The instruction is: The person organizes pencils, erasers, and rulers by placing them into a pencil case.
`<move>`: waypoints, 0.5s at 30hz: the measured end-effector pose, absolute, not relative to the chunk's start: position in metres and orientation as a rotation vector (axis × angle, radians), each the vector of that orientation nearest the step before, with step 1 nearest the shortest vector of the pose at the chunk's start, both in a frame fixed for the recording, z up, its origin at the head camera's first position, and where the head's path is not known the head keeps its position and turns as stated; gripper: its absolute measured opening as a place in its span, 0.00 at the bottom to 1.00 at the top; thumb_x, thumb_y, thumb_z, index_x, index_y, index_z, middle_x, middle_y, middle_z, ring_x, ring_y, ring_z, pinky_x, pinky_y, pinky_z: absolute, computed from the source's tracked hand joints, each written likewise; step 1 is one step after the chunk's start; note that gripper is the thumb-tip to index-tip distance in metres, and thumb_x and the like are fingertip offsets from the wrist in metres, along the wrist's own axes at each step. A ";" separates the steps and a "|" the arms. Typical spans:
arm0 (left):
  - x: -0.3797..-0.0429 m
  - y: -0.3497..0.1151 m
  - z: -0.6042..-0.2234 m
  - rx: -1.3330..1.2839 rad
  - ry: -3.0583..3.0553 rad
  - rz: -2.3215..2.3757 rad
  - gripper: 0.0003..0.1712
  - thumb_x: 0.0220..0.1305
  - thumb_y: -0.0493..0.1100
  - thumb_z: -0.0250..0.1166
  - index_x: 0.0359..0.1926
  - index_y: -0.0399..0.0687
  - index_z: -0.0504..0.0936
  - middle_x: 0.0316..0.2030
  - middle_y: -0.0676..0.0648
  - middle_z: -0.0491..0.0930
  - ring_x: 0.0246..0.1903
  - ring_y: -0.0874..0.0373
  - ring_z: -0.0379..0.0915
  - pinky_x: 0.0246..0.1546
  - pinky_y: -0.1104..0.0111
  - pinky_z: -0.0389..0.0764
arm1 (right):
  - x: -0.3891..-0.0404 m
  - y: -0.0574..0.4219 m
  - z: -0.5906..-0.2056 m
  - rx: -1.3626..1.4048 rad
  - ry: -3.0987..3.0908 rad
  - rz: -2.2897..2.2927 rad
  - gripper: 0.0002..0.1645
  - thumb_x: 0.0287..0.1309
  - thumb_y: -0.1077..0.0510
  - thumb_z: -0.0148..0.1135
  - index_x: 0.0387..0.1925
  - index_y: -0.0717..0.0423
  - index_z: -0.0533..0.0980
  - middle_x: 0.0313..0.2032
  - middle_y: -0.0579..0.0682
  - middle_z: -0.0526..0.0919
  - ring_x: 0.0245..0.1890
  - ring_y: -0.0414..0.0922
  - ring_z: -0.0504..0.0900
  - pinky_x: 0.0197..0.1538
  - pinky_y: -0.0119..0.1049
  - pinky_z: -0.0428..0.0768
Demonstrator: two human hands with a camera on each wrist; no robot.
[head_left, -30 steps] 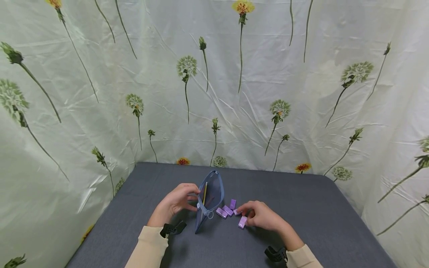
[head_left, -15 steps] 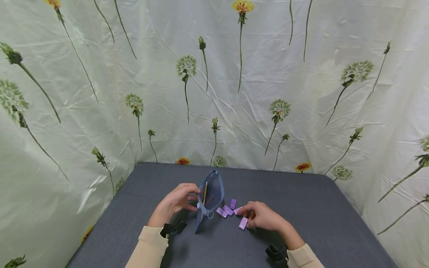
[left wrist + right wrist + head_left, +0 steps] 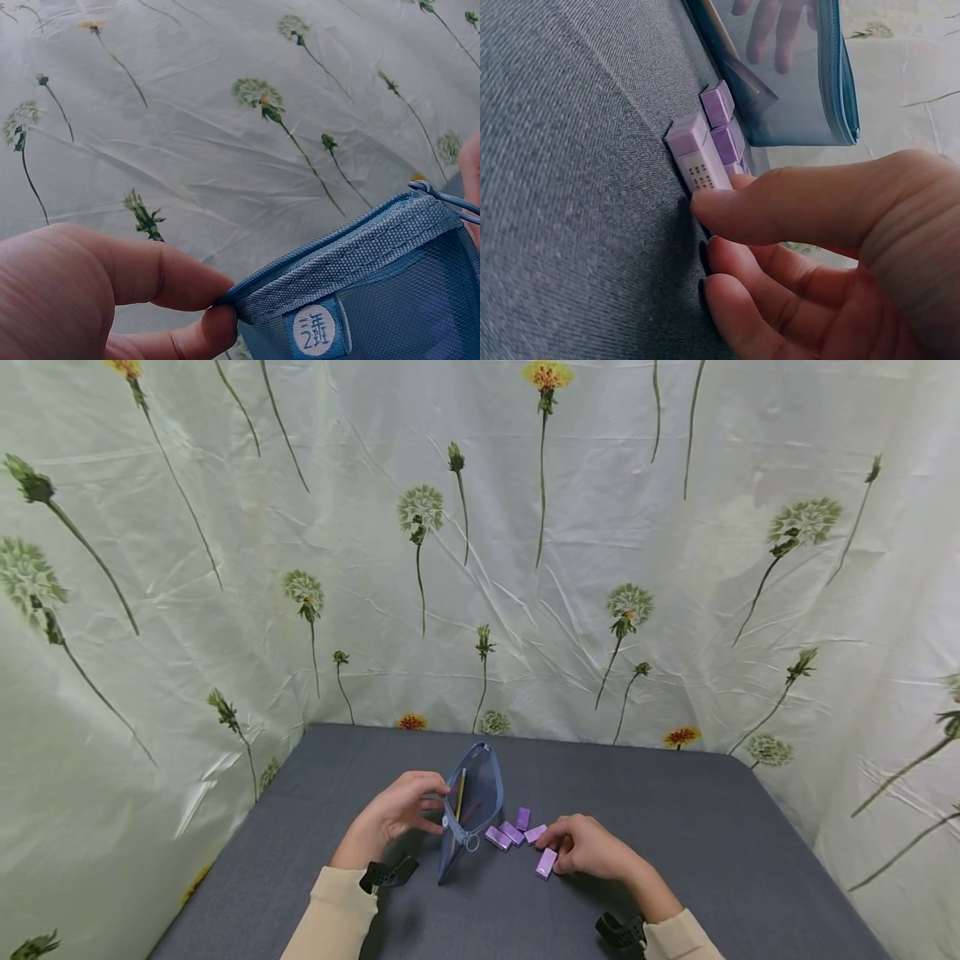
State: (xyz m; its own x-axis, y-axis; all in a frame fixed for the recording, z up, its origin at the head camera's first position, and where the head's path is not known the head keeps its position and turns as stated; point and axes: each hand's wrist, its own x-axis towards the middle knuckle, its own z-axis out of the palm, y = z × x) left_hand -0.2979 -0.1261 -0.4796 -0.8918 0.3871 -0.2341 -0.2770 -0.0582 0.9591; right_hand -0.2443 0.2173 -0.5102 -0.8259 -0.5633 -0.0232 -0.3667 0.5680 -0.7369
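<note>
Pouch (head view): gapes upward, midway between the tabletop's side edges; pouch already contains a yellow stick.
Purple blocks: five outside, toward the tabletop's right edge; seemingly still to handle.
My left hand (left wrist): fingers pinch the pouch's edge.
My right hand (right wrist): fingers nearly together, pinching one pale block.

Head view brighter than wrist views; soft shadows under hands.
</note>
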 end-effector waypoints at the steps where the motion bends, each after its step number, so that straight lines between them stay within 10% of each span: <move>1: -0.298 -0.126 -0.479 0.118 1.781 2.000 0.12 0.63 0.40 0.62 0.22 0.49 0.76 0.41 0.41 0.74 0.51 0.33 0.73 0.35 0.43 0.80 | -0.245 0.217 -0.510 -0.771 2.550 -1.108 0.22 0.44 0.71 0.72 0.44 0.54 0.85 0.37 0.47 0.82 0.29 0.39 0.79 0.32 0.33 0.77; 15: -0.298 -0.126 -0.480 0.116 1.788 2.001 0.12 0.64 0.40 0.62 0.23 0.49 0.77 0.45 0.38 0.73 0.49 0.36 0.75 0.34 0.43 0.80 | -0.246 0.216 -0.513 -0.719 2.554 -1.102 0.18 0.43 0.71 0.73 0.38 0.53 0.86 0.33 0.45 0.81 0.28 0.38 0.78 0.30 0.32 0.75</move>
